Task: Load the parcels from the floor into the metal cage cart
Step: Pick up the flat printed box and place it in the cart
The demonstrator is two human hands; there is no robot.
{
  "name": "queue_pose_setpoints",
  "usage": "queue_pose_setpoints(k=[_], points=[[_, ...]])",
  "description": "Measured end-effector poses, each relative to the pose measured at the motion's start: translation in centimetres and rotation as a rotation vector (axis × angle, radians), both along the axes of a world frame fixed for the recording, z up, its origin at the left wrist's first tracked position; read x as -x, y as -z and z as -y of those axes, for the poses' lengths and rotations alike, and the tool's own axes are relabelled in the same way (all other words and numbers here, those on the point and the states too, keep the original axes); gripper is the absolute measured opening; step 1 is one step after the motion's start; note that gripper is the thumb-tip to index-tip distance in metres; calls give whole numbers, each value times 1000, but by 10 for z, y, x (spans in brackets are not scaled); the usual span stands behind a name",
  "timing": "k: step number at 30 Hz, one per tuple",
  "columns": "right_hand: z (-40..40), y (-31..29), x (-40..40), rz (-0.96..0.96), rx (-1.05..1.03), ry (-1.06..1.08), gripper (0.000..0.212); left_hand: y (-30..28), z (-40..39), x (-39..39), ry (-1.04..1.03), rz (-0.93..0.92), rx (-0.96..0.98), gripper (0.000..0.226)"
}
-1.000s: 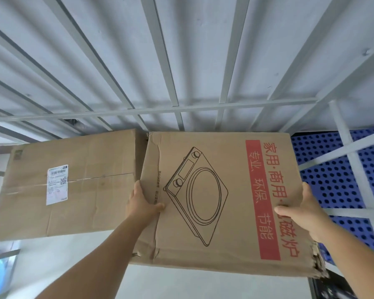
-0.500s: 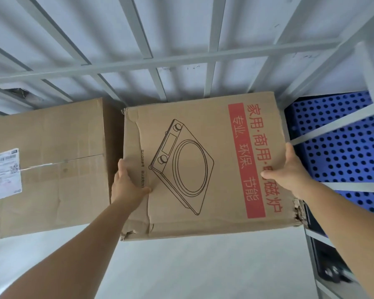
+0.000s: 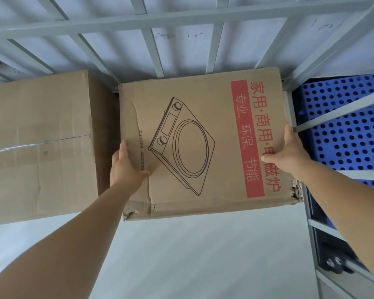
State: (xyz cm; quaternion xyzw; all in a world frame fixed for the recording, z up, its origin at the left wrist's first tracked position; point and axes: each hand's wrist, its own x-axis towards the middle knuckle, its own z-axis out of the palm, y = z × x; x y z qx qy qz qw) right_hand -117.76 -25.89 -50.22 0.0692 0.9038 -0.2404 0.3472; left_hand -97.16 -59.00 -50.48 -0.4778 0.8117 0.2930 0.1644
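Gripping cooker box (image 3: 203, 145) both hands, left (image 3: 125, 167) right (image 3: 287, 152) | now nearer cage bars (image 3: 158, 67) | beside plain box (image 3: 41, 147)
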Motion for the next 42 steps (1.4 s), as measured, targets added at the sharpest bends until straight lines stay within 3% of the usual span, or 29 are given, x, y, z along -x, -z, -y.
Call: queue_pose_setpoints(k=[10, 15, 20, 32, 42], points=[[10, -28, -26, -7, -204, -224, 119, -27, -14, -1, 164, 127, -7, 105], [19, -82, -54, -189, -258, -484, 109, -88, -35, 1, 368, 120, 92, 96], [22, -162, -75, -269, -260, -591, 102, -170, -62, 3, 503, 80, 145, 88], [-9, -360, -175, -410, -152, -486, 86, -380, -131, -37, 673, -158, 216, 90], [-70, -494, -308, -547, -240, -300, 80, -489, -203, -118, 1016, -288, 234, 91]])
